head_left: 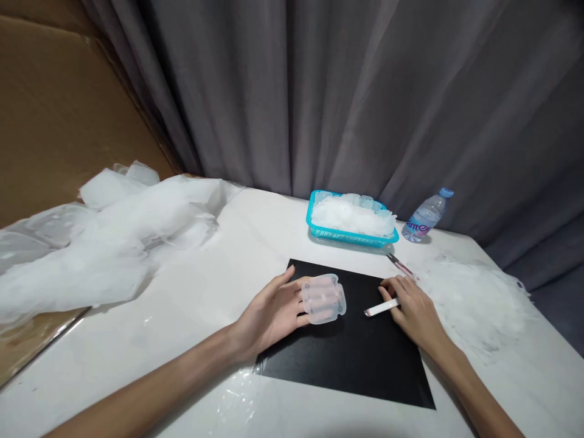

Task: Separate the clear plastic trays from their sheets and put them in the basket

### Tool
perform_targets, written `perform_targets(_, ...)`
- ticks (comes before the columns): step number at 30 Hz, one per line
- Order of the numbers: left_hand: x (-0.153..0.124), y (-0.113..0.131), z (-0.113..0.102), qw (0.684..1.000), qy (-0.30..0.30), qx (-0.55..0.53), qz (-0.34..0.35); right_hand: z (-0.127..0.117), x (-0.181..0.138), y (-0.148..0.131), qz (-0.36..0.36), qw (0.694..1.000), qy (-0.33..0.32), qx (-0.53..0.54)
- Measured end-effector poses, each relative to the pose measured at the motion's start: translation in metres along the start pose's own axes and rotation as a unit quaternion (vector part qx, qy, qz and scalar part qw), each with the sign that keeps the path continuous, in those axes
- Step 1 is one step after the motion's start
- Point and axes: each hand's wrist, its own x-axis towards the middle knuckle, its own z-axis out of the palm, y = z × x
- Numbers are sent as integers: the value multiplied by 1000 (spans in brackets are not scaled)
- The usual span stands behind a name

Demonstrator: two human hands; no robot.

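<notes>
A small clear plastic piece (325, 298) lies on a black mat (347, 353) in the middle of the white table. My left hand (274, 310) rests on the mat with its fingers under and behind the piece, holding it. My right hand (410, 307) is closed around a thin white knife (381, 309), its tip pointing left toward the plastic piece, a short gap away.
A blue basket (314, 228) of clear plastic pieces stands behind the mat. A water bottle (426, 218) lies at its right. White plastic scraps (474, 298) pile at the right, plastic sheets (104, 243) at the left. A second tool (399, 264) lies near the basket.
</notes>
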Motion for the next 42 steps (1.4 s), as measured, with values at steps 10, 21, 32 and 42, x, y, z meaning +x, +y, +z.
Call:
perform_targets(10,0,4,-4,997,8,67,-39,15,1,-9,15,999,24,46)
perform_targets(21,87,60,-6,783,35,611,107,29,6,-13,24,994,58,92)
perform_targets(32,173,131,0,586,71,773,233,29,9,-13,9,995,62,74)
perform_targets(42,-37,168,-101,309,429,809,257,33,-1,-8,-14,994,62,93)
